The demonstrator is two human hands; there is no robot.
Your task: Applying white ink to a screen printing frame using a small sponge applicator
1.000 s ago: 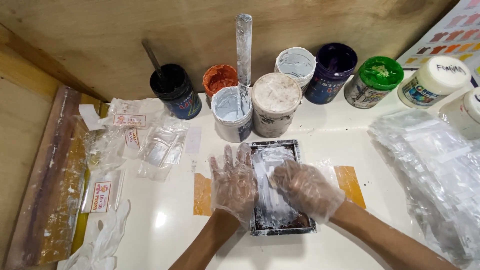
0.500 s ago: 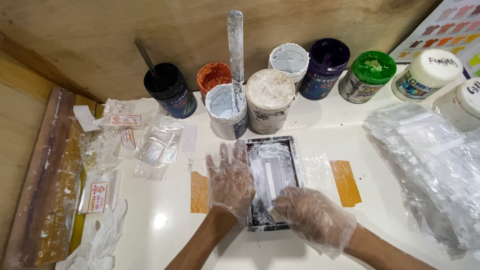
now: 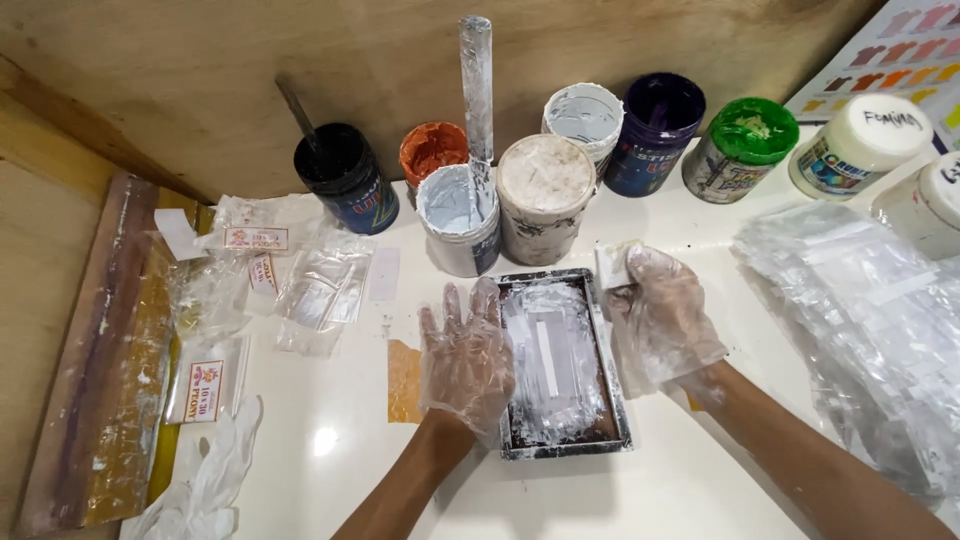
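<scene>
1. While our left hand (image 3: 466, 360), in a clear plastic glove, lies flat with fingers spread on the left edge of the metal tray (image 3: 562, 362), it grips nothing.
2. Our right hand (image 3: 660, 320), gloved the same way, is closed on a small white pad (image 3: 616, 262), held just beside the tray's upper right corner.
3. The tray sits near the middle of the white table (image 3: 360, 470), its inside smeared with white paint, with a pale strip (image 3: 547, 358) lying lengthwise in it.
4. Just beyond the tray stand an open grey-white pot (image 3: 458, 218) with a paint-coated stick (image 3: 476, 100) upright in it, and a lidded white pot (image 3: 545, 195).
5. Behind them, along the far edge, we see a black pot (image 3: 345, 178), an orange one (image 3: 432, 150), a white one (image 3: 583, 115), a dark purple one (image 3: 655, 130) and a green-lidded one (image 3: 740, 150).
6. Clear plastic bags (image 3: 860, 320) are heaped at the right edge; smaller packets (image 3: 270, 275) lie toward the left, by a stained wooden board (image 3: 105, 360).
</scene>
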